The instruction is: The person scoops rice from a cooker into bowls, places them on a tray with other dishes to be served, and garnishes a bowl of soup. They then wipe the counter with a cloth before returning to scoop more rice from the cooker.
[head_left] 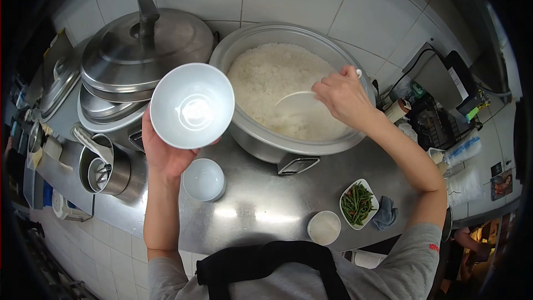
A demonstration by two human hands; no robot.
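My left hand (166, 144) holds up a white bowl (192, 105) with nothing in it, its inside facing the camera, just left of a large rice cooker (244, 128). Cooked rice (277, 69) fills much of the cooker's pot. My right hand (345, 97) is closed around the handle of a pale rice paddle (297, 99), whose blade meets the rice; part of the blade is hard to make out against it. A second white bowl (204, 180) stands on the steel counter below my left hand.
Left of the cooker stands another pot with a steel lid (147, 44). A steel container (105, 164) holds utensils. Near the front edge are a bowl of rice (324, 228), a dish of green beans (359, 204) and a grey cloth (385, 213). A tiled wall rises behind.
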